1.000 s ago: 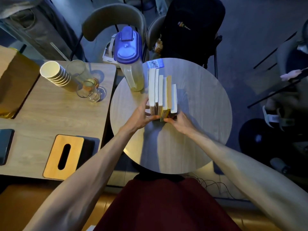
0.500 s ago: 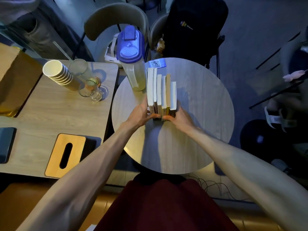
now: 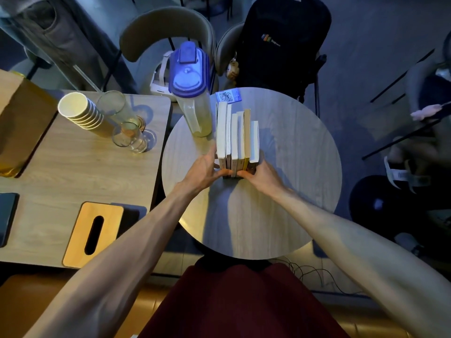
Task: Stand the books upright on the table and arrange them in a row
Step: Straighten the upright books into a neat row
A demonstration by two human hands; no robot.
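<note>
head view looking down on a rectangular wooden table (image 3: 73, 167) at left and a round table (image 3: 292, 167) in the middle, edges nearly meeting. beyond them, showing a curved chair back (image 3: 166, 28) and a black backpack (image 3: 285, 40) sitting on a second chair. on the rectangular table, lying flat: a wooden tissue box (image 3: 94, 234); standing further back: a stack of paper cups (image 3: 80, 113), tilted, and a short glass (image 3: 128, 137) just beside a taller one. on the round table, standing just left of the books: a clear jug with a blue lid (image 3: 191, 93), crowding that side of the row; lying behind the books: a small blue qr card (image 3: 229, 96).

standing upright at the round table's middle, pressed side to side: the books (image 3: 236, 137), page edges up, spines facing the wearer. bracketing the near end of the row: left hand (image 3: 203, 170) touching the leftmost book, thumb across the spines; right hand (image 3: 262, 174) touching the rightmost book, fingers curled against the spines. both squeezing the row inward, grasping the books between them.
</note>
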